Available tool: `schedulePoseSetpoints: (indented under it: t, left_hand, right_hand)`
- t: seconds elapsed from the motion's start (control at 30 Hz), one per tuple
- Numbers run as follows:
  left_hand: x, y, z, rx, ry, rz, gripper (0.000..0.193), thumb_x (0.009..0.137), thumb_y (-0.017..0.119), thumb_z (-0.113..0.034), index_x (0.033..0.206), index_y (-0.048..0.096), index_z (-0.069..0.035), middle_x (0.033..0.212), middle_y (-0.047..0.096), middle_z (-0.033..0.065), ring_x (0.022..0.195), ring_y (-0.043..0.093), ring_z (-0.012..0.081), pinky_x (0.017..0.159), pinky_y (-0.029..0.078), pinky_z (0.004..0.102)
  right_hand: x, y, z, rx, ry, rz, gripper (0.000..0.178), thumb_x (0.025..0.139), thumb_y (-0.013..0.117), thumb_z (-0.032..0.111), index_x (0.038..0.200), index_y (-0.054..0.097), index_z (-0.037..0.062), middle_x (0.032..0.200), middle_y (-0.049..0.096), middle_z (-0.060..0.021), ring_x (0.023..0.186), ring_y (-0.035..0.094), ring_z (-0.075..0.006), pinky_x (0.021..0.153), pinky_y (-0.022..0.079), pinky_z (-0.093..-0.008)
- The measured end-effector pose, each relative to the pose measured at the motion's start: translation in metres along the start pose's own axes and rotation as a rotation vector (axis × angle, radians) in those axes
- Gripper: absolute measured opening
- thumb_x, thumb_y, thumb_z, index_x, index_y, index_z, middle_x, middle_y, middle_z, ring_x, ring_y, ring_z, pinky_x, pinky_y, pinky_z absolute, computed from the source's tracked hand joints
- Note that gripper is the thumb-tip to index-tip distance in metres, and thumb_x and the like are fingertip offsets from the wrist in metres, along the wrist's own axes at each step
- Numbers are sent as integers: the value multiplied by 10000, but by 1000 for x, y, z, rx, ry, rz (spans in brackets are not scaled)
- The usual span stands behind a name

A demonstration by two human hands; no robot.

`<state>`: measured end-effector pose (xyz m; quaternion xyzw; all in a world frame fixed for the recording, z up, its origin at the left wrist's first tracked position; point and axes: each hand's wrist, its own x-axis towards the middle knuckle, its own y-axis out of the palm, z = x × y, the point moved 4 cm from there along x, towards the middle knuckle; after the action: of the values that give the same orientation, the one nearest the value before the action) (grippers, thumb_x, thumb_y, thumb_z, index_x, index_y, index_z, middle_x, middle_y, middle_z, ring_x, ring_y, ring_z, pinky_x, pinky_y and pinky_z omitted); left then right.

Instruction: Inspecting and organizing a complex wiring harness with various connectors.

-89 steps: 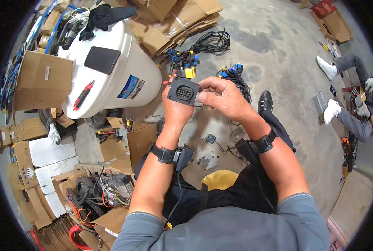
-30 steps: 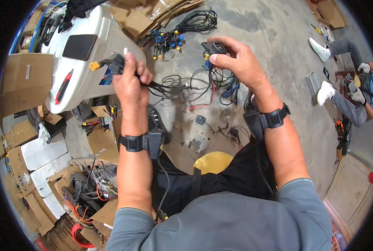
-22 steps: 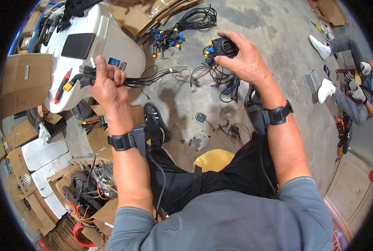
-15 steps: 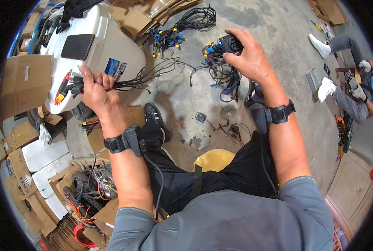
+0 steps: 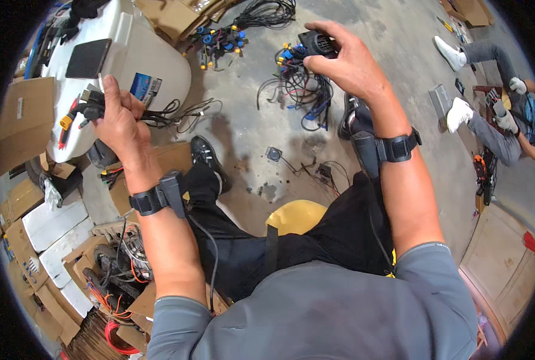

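Observation:
My left hand (image 5: pixel 118 120) grips a bundle of black cables (image 5: pixel 171 114) with small connectors, one of them yellow, held over the rim of a white plastic body panel (image 5: pixel 132 57) at the upper left. Loose wire ends trail right from the fist. My right hand (image 5: pixel 348 60) is raised at the top centre and closed on a black multi-pin connector block (image 5: pixel 317 42). Below that hand a tangle of black wires with blue and yellow plugs (image 5: pixel 300 90) lies on the concrete floor.
A second heap of cables with blue plugs (image 5: pixel 225 36) lies near flattened cardboard at the top. Cardboard boxes, white foam blocks (image 5: pixel 48 240) and red-orange wires (image 5: pixel 117 288) crowd the left. Another person (image 5: pixel 495 114) sits on the floor at right. A yellow stool edge (image 5: pixel 297 216) shows between my legs.
My hands, together on the black connector three seconds ago, have separated. The left hand carried the cable bundle leftward to the white panel; the right hand moved the connector block up and away.

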<state>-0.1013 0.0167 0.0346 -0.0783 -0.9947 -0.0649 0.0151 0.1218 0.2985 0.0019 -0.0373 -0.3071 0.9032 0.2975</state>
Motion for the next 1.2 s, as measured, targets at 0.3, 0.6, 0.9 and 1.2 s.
schedulePoseSetpoints:
  t: [0.3,0.6,0.9,1.2]
  left_hand:
    - [-9,15,1,23,31,44,301,911,669,-202,673,512,-103,565,326,-35,485,277,95,475,236,275]
    - [-5,14,7,15,54,116,234,884,692,-128,704,555,-67,518,376,-29,416,325,93,421,277,267]
    - [-9,22,16,79,-91,116,279,937,622,-208,705,512,-99,553,307,-40,467,278,105,461,242,282]
    - [-27,38,25,-128,-295,306,413,975,533,-374,671,449,-107,577,344,-17,482,346,118,480,285,272]
  right_hand:
    - [-11,16,0,-31,-56,375,549,667,629,247,1188,609,76,961,671,-185,865,643,-310,809,504,-376]
    - [-40,31,30,-160,64,805,445,658,599,223,1045,658,11,773,658,-169,706,631,-282,673,507,-372]
    - [-73,91,22,-233,-200,964,585,736,739,301,1197,562,-12,1117,619,-240,1027,598,-394,888,482,-422]
    - [-30,84,30,-38,-278,330,531,808,680,302,1207,522,-10,1128,603,-237,1082,562,-401,914,458,-458]
